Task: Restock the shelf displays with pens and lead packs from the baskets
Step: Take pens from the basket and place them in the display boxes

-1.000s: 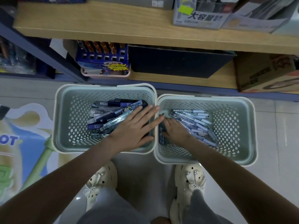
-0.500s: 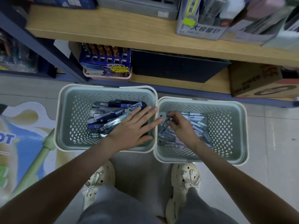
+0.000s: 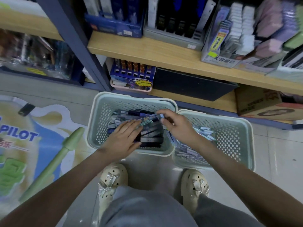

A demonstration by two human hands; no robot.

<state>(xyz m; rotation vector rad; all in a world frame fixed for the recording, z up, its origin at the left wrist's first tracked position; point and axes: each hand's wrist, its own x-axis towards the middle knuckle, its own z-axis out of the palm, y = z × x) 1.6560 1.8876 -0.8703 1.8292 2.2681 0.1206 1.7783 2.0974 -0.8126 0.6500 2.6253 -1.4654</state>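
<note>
Packs (image 3: 150, 136): heaped in the left basket (image 3: 98, 102), centre of frame.
Left hand (image 3: 124, 138): fingers straight, pressing flat on the heap.
Right hand (image 3: 178, 126): pinches one slim pack (image 3: 150, 120) by its end.
Handling: probably light, stiff and slick; best gripped mid-length.

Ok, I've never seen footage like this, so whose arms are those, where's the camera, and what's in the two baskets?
There is no machine: a person wears one camera on the head, looking down at their own arms and shoes. Two perforated baskets stand on the floor below a stationery shelf. The left basket holds dark packs, the right basket pale pens. The left hand rests flat on the dark packs. The right hand reaches over the left basket and pinches a slim blue pack by its end.
</note>
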